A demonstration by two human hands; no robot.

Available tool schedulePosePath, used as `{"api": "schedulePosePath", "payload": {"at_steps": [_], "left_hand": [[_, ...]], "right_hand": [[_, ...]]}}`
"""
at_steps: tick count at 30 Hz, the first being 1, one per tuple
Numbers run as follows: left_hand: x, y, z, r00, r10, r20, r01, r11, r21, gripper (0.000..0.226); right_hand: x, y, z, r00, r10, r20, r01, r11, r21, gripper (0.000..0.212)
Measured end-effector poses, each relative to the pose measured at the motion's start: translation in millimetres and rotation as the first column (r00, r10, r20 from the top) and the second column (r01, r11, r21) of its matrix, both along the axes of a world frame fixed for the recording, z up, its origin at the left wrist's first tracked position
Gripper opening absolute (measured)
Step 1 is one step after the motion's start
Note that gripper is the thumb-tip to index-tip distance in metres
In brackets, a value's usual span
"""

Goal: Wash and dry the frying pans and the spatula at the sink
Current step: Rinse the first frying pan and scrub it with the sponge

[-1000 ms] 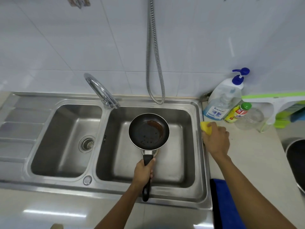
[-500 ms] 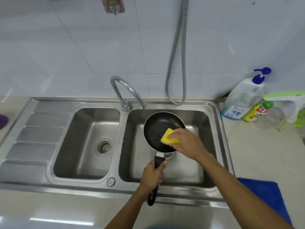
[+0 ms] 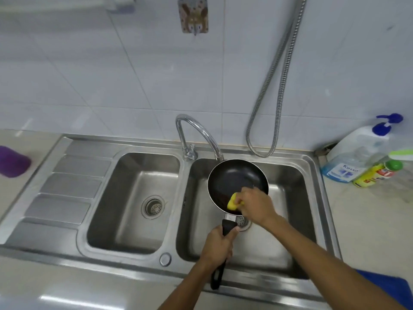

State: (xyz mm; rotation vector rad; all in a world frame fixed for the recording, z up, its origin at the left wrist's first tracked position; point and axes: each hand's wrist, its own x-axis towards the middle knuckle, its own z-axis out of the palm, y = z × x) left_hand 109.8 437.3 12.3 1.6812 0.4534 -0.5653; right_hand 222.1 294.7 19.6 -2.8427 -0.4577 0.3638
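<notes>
One frying pan [image 3: 237, 182] sits over the sink's [image 3: 312, 173] right basin, under the tap [image 3: 201, 133]. My left hand [image 3: 218, 245] has its fingers [image 3: 231, 234] wrapped round the black handle. My right hand [image 3: 254, 204] pinches a yellow sponge [image 3: 232, 203] against the pan's near inner edge. I judge it early scrubbing: brown residue shows, no water runs, and rinsing, drying, other pans and spatula remain.

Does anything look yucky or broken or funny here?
Nothing looks broken or spilled. Two things look grubby: the frying pan has brown marks near the yellow sponge held by the right hand, and the wall hook has rusty-looking brown stains. The left hand holds the pan's handle.
</notes>
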Motion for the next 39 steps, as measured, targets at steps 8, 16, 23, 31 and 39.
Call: {"api": "schedulePosePath", "payload": {"at_steps": [8,16,23,31,39], "left_hand": [[3,7,-6,0.997,-0.082,0.017,0.08,0.992,0.102,0.032],[8,21,-14,0.981,-0.192,0.031,0.18,0.955,0.236,0.033],[11,41,-18,0.973,-0.229,0.043,0.205,0.929,0.308,0.034],[12,20,-15,0.961,-0.275,0.031,0.26,0.936,0.24,0.053],[11,23,-22,0.971,-0.237,0.018,0.226,0.942,0.248,0.044]], "right_hand": [[58,13,0,0.979,-0.111,0.174,0.128,0.988,-0.091,0.025],[-5,30,-2,0.997,-0.039,-0.073,0.05,0.988,0.145,0.018],[40,1,3,0.988,-0.141,0.063,0.152,0.955,-0.255,0.038],[20,44,0,0.995,-0.042,0.095,0.041,0.999,0.013,0.027],[6,-10,-4,0.993,-0.114,-0.027,0.096,0.928,-0.359,0.03]]}}
